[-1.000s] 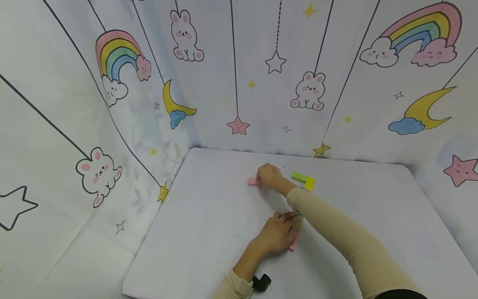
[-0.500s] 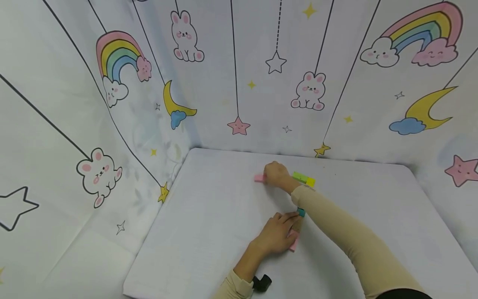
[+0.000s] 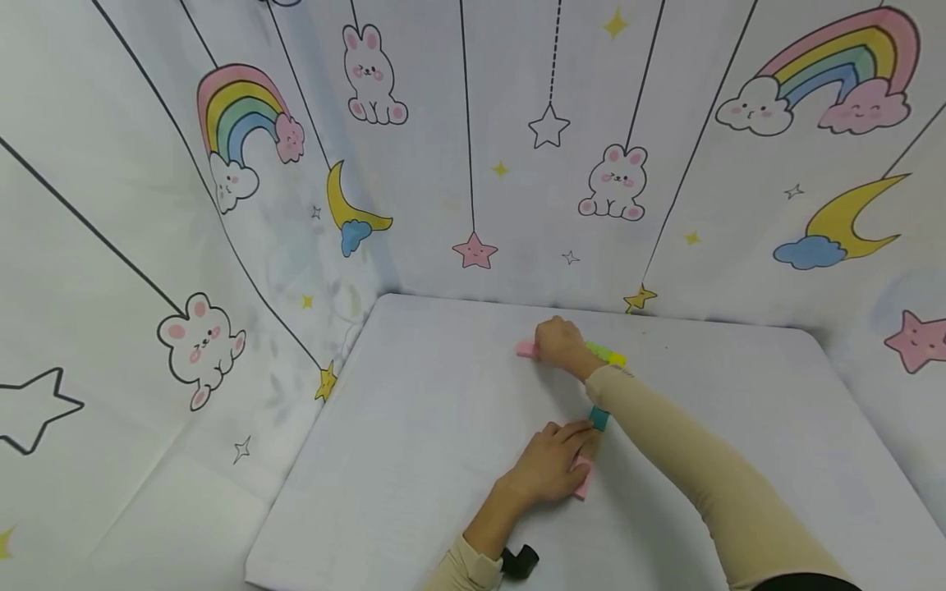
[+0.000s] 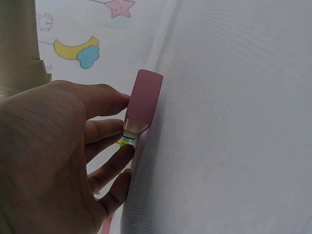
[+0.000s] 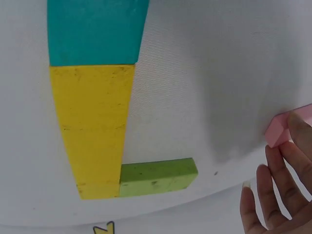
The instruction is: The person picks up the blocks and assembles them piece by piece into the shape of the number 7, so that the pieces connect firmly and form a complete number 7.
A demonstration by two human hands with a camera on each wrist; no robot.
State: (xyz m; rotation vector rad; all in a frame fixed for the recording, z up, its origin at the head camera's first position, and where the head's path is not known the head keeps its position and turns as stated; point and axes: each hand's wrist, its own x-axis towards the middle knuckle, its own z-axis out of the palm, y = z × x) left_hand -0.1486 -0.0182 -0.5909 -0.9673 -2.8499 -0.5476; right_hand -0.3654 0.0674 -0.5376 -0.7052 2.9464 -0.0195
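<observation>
In the head view, my right hand (image 3: 559,343) pinches a small pink block (image 3: 526,349) near the table's far edge. The right wrist view shows the thumb on one side of that block and fingertips under the other. To its right, a green block (image 5: 158,176) meets the end of a yellow block (image 5: 92,131) at a corner, and the yellow one abuts a teal block (image 5: 97,31). Closer to me, my left hand (image 3: 545,468) rests along a row of the teal, a brown block (image 3: 593,446) and another pink block (image 3: 584,480). Its thumb touches that pink block's side.
White cloth covers the table (image 3: 384,460). Behind and to the left hang white curtains (image 3: 414,164) printed with bunnies, stars and rainbows. A black strap piece (image 3: 521,562) sits at my left wrist. My right sleeve (image 3: 665,435) crosses over part of the row.
My right hand has moved right and slightly away with the pink block, nearer the green block. More of the teal block shows beside the sleeve. The left hand stays put.
</observation>
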